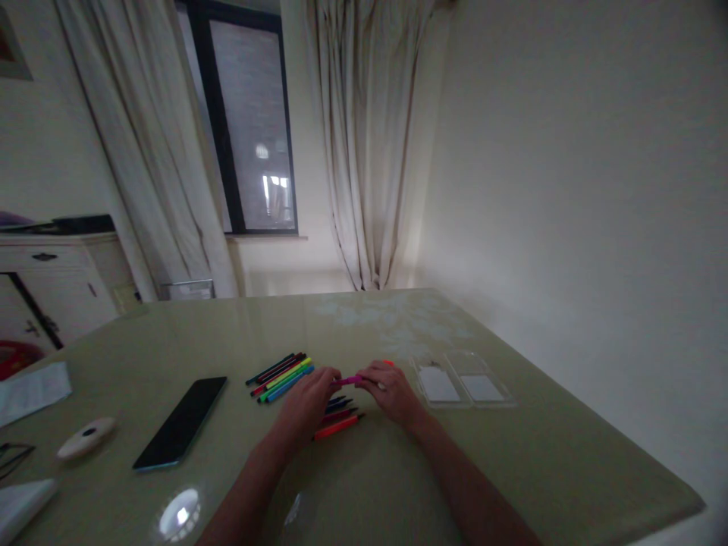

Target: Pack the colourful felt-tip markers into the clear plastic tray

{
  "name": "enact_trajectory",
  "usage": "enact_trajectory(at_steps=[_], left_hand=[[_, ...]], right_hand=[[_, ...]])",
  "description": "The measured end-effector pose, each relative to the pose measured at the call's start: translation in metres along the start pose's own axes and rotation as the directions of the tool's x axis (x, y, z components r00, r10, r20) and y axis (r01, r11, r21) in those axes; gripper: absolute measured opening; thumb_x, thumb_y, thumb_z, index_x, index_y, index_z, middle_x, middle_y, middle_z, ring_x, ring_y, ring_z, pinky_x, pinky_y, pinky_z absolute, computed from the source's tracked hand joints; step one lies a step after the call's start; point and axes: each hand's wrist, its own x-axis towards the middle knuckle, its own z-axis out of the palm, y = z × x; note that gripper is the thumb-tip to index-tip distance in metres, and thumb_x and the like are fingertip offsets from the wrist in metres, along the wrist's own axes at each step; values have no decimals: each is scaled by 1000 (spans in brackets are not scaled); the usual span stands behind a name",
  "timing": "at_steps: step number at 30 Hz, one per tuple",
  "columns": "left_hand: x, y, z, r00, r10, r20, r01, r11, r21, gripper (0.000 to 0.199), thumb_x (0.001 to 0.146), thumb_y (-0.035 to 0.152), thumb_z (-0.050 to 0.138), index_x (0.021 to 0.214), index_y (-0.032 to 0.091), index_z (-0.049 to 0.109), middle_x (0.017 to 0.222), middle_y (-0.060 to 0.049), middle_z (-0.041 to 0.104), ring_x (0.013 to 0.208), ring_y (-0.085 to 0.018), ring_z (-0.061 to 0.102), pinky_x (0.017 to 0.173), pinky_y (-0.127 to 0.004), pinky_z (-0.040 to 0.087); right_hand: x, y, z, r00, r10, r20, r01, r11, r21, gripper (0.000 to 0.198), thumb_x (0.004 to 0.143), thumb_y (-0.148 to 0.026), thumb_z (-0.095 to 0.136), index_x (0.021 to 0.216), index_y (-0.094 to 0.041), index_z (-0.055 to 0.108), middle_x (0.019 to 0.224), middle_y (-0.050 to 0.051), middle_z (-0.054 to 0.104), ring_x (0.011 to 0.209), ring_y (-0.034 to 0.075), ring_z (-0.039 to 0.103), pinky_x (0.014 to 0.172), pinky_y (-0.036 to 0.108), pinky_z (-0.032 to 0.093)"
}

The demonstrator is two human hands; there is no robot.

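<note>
A pink felt-tip pen (349,381) is held level between my two hands above the table. My left hand (310,396) has its fingers closed around one end. The fingers of my right hand (391,390) pinch the other end, and whether a cap is there is hidden. Beneath and beside my left hand lie several dark and red felt-tip pens, with an orange-red pen (338,427) nearest me. A row of several capped felt-tip pens (284,377) in green, yellow, blue and dark colours lies to the left. Something orange-red (388,362) peeks out behind my right hand.
An opened clear plastic case (463,403) with white inserts lies right of my hands. To the left are a black phone (182,423), a whitish oval object (86,438) and a paper sheet (34,393). The table's (546,455) right edge slopes toward the wall.
</note>
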Motion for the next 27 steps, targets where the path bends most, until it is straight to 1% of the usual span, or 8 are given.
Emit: enact_trajectory(at_steps=[3, 6, 9, 13, 18, 21, 25, 27], left_hand=[[-1, -1, -5, 1000, 3, 14, -3, 1000, 16, 17, 105, 30, 46, 108, 23, 61, 104, -5, 72, 94, -22, 68, 81, -32, 47], [-3, -3, -8, 1000, 3, 20, -2, 1000, -17, 17, 106, 30, 45, 110, 23, 61, 103, -4, 72, 93, -21, 68, 79, -31, 47], [-3, -5, -8, 999, 47, 0, -47, 999, -20, 18, 107, 30, 44, 109, 24, 61, 102, -4, 71, 92, -21, 67, 80, -31, 46], [-2, -8, -9, 993, 118, -26, -117, 993, 33, 22, 107, 32, 43, 100, 23, 61, 95, -4, 70, 87, -20, 65, 78, -31, 45], [-1, -11, -10, 991, 126, -37, -120, 985, 124, 28, 107, 36, 42, 90, 21, 60, 89, -5, 69, 85, -22, 64, 79, -33, 44], [0, -7, -10, 996, 86, -33, -80, 986, 147, 30, 106, 40, 44, 88, 22, 59, 87, -4, 69, 84, -22, 65, 77, -33, 44], [4, -1, -11, 1000, -5, -16, 7, 985, 173, 39, 105, 49, 42, 83, 22, 60, 83, -5, 70, 81, -22, 67, 73, -32, 43], [4, -4, -15, 997, -75, 9, 72, 979, 191, 44, 103, 55, 41, 79, 23, 60, 81, -5, 71, 79, -23, 68, 71, -32, 43]], right_hand=[[0, -2, -2, 1000, 0, -22, 0, 1000, 21, 26, 99, -41, 64, 98, -21, 81, 85, 5, 75, 79, 17, 67, 76, 28, 49], [0, -4, 0, 1000, 5, -24, -4, 998, 62, 26, 98, -42, 65, 98, -21, 81, 85, 6, 76, 77, 17, 67, 75, 28, 50], [0, -4, 1, 999, 14, -30, -11, 994, 109, 26, 96, -43, 68, 95, -21, 82, 84, 6, 77, 75, 17, 68, 72, 27, 50], [1, -4, 2, 999, 30, -25, -26, 988, 152, 24, 95, -42, 69, 94, -22, 82, 82, 5, 77, 74, 17, 69, 71, 27, 51], [1, -7, 3, 999, 31, -12, -29, 987, 156, 22, 95, -39, 69, 93, -20, 82, 83, 6, 77, 75, 17, 69, 72, 27, 51], [2, -9, 5, 999, 29, -15, -27, 989, 147, 24, 95, -40, 69, 94, -20, 82, 82, 5, 77, 74, 16, 69, 72, 26, 52], [4, -14, 7, 1000, 25, 6, -26, 992, 127, 27, 97, -42, 66, 94, -20, 82, 82, 6, 77, 73, 17, 68, 71, 27, 52], [4, -14, 3, 999, 41, 8, -41, 990, 133, 28, 97, -43, 66, 95, -21, 83, 81, 6, 77, 72, 17, 68, 71, 27, 52]])
